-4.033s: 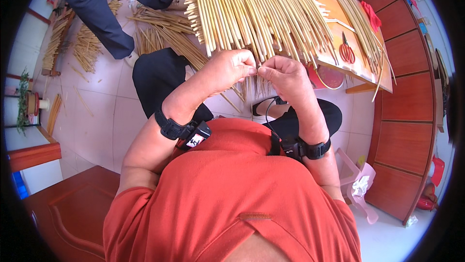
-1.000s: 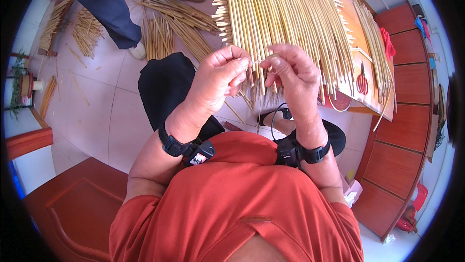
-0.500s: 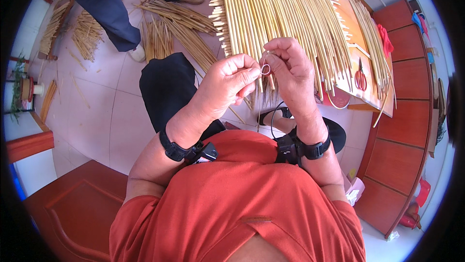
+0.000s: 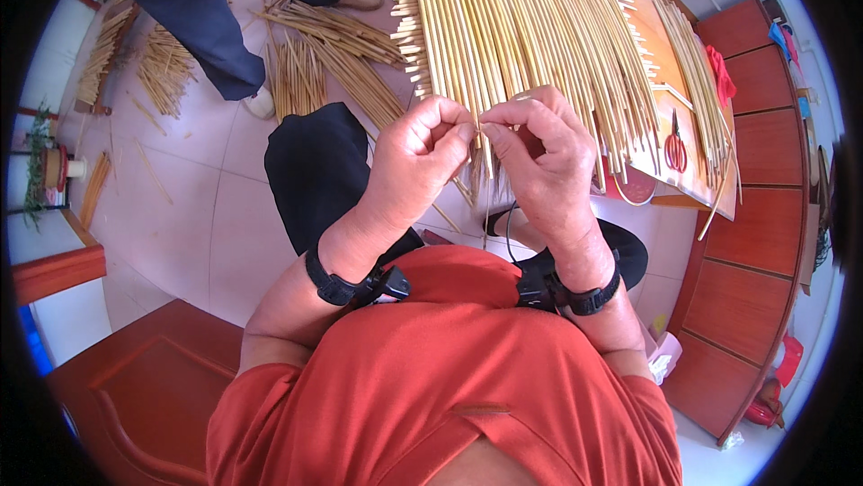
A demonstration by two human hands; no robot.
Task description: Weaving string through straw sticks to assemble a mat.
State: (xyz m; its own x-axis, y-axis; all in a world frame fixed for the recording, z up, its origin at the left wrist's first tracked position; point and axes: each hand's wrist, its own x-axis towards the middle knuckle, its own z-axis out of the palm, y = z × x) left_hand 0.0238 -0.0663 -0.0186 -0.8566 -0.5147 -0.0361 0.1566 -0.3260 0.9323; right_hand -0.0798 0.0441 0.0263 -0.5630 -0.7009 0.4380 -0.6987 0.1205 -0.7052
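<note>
Sticks (image 4: 521,27) are sitting at 1 o'clock, and the little loop between my fingertips (image 4: 465,132) isn't showing anymore, so I'm guessing it's tightening. My left hand (image 4: 412,151) and right hand (image 4: 547,151) are both pinching closed, can't tell on what. Sticks are running 11-to-5, near ends pointing at 5.

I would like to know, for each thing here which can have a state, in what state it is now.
Left hand: thumb and finger pinched; anything held is too small to tell.
Right hand: pinched likewise.
Long sticks: laid side by side, ends uneven.
Sticks on the floor: in loose piles.
Red-handled scissors: lying down, blades seemingly closed.
Red cloth: crumpled.
Black wrist straps: fastened.
</note>
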